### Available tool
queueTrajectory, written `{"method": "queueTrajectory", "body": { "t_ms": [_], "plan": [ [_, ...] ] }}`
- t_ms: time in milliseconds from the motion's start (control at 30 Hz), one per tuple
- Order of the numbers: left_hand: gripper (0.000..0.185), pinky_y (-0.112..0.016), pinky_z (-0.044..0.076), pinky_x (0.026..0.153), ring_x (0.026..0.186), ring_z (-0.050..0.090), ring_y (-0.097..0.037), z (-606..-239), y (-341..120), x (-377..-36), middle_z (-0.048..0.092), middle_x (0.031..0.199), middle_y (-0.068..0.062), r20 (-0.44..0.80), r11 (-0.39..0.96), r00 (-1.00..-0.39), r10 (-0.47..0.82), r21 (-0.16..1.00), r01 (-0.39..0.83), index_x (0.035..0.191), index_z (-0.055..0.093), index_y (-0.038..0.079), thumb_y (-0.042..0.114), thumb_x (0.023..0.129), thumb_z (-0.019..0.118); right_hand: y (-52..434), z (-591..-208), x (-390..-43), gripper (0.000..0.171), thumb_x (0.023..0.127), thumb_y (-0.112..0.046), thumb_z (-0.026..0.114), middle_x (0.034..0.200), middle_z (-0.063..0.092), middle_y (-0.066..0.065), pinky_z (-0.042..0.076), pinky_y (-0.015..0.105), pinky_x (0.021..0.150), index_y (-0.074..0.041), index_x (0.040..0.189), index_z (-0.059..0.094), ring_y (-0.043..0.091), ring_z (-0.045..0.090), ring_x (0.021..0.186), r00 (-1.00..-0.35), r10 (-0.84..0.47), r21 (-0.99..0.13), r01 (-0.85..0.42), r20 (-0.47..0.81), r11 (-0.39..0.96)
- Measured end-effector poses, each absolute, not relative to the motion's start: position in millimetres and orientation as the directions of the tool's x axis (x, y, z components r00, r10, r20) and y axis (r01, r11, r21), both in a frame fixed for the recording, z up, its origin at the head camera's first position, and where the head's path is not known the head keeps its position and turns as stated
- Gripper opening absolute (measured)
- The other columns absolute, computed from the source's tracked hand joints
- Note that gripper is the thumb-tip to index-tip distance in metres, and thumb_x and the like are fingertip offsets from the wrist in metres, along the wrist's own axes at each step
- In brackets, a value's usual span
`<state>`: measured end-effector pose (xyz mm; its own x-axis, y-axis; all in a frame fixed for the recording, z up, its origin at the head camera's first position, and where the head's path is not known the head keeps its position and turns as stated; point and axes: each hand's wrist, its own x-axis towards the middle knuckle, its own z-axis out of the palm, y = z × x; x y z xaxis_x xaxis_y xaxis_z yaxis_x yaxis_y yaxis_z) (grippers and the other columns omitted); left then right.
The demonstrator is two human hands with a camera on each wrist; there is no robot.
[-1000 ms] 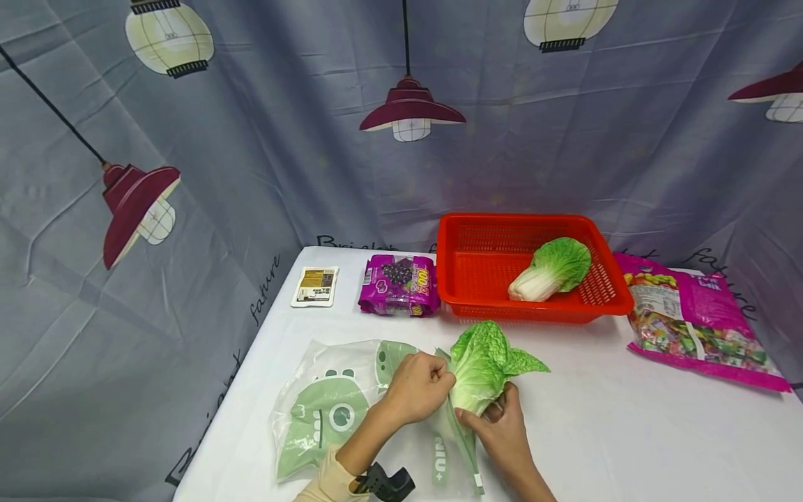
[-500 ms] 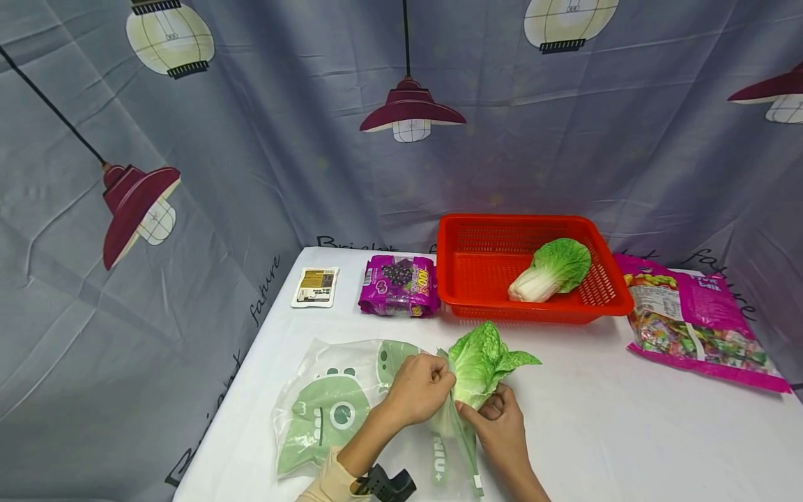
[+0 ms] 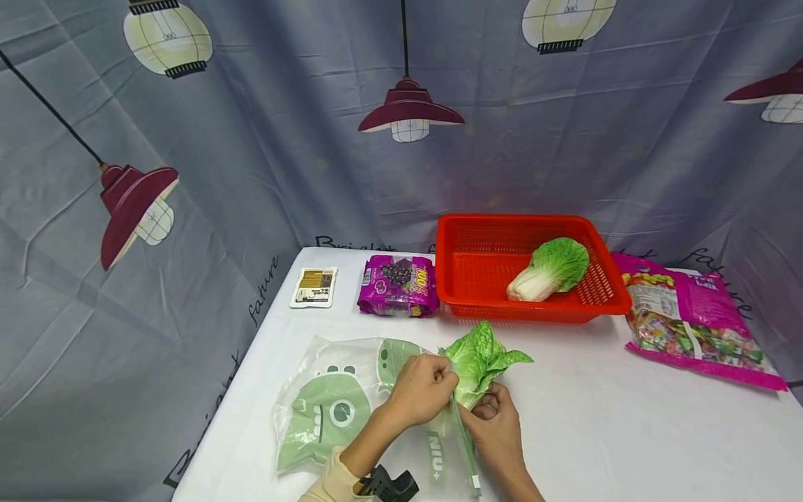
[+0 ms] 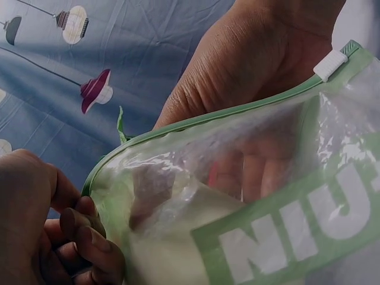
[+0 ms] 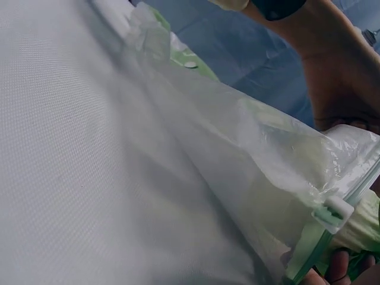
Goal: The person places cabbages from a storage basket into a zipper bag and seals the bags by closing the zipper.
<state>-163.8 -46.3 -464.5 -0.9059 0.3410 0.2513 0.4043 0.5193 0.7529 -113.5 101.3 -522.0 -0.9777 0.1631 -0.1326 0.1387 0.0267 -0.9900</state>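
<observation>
A clear zip bag (image 3: pixel 323 418) with green monster prints lies on the white table, its green-edged mouth towards the right. My left hand (image 3: pixel 419 390) pinches that mouth's upper edge, the fingers curled. A Chinese cabbage (image 3: pixel 477 352) sits at the opening, leafy end sticking out and its pale base inside the plastic. Around its lower part, my right hand (image 3: pixel 498 425) grips the cabbage from the right. In the left wrist view, the right-hand fingers (image 4: pixel 261 172) show through the clear film. A white slider (image 4: pixel 331 65) sits near the end of the zip.
Behind the hands stands a red basket (image 3: pixel 483 308) with another Chinese cabbage (image 3: pixel 552 270) inside. Left of it are a purple grape-printed pack (image 3: pixel 398 286) and a small flat sachet (image 3: pixel 314 287). A large pink candy bag (image 3: pixel 699 321) lies at right, beside the grey curtain (image 3: pixel 301 160).
The cabbage has slid a little leftward and deeper into the zip bag, with my right hand moving along with it. My left hand keeps its pinch almost in place.
</observation>
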Motion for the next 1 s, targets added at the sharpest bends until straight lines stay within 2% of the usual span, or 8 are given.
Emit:
{"method": "queueTrajectory", "body": {
  "t_ms": [333, 467, 600, 733, 867, 1000],
  "plan": [
    [0.029, -0.02, 0.029, 0.046, 0.047, 0.038, -0.003, -462, -44, -161, 0.033, 0.045, 0.015, 0.295, 0.51, -0.898, 0.326, 0.745, 0.43, 0.052, 0.043, 0.019, 0.008, 0.077, 0.053, 96, -521, -112, 0.06, 0.076, -0.013, 0.084, 0.096, 0.058, 0.013, 0.054, 0.028, 0.067, -0.002, 0.121, 0.045, 0.019, 0.065, 0.08, -0.974, 0.174, -0.989, 0.151, -0.148, 0.005],
    [0.029, -0.02, 0.028, 0.045, 0.046, 0.037, -0.003, -462, -43, -161, 0.033, 0.045, 0.015, 0.301, 0.5, -0.897, 0.323, 0.75, 0.432, 0.052, 0.042, 0.019, 0.007, 0.077, 0.053, 94, -522, -112, 0.057, 0.076, -0.01, 0.083, 0.093, 0.06, 0.012, 0.053, 0.026, 0.066, -0.001, 0.119, 0.047, 0.019, 0.065, 0.077, -0.972, 0.192, -0.99, 0.139, -0.135, 0.007],
    [0.029, -0.019, 0.026, 0.044, 0.045, 0.033, -0.002, -462, -43, -161, 0.031, 0.046, 0.015, 0.313, 0.472, -0.892, 0.325, 0.764, 0.44, 0.053, 0.04, 0.018, 0.007, 0.077, 0.053, 93, -524, -111, 0.044, 0.079, -0.005, 0.079, 0.087, 0.062, 0.011, 0.053, 0.024, 0.065, 0.001, 0.111, 0.051, 0.016, 0.065, 0.073, -0.973, 0.197, -0.991, 0.129, -0.121, 0.03],
    [0.03, -0.019, 0.023, 0.043, 0.044, 0.029, -0.001, -464, -43, -161, 0.028, 0.047, 0.014, 0.332, 0.445, -0.887, 0.321, 0.774, 0.451, 0.054, 0.038, 0.018, 0.007, 0.077, 0.052, 94, -524, -112, 0.025, 0.081, -0.002, 0.073, 0.078, 0.066, 0.007, 0.054, 0.023, 0.064, -0.001, 0.101, 0.058, 0.015, 0.067, 0.07, -0.976, 0.197, -0.983, 0.125, -0.096, 0.137],
    [0.03, -0.019, 0.024, 0.045, 0.046, 0.03, -0.002, -465, -44, -162, 0.029, 0.048, 0.014, 0.337, 0.451, -0.89, 0.308, 0.772, 0.448, 0.053, 0.038, 0.017, 0.005, 0.076, 0.053, 101, -523, -114, 0.023, 0.079, -0.003, 0.072, 0.075, 0.068, 0.001, 0.053, 0.022, 0.064, 0.0, 0.101, 0.064, 0.012, 0.067, 0.069, -0.985, 0.171, -0.951, 0.086, -0.036, 0.297],
    [0.031, -0.019, 0.024, 0.046, 0.047, 0.03, -0.002, -465, -45, -162, 0.029, 0.049, 0.013, 0.322, 0.46, -0.899, 0.297, 0.776, 0.43, 0.053, 0.038, 0.017, 0.004, 0.076, 0.053, 110, -525, -115, 0.027, 0.078, -0.007, 0.077, 0.079, 0.067, 0.001, 0.052, 0.024, 0.065, 0.0, 0.101, 0.066, 0.012, 0.063, 0.069, -0.995, 0.103, -0.919, 0.041, -0.001, 0.392]
  ]
}}
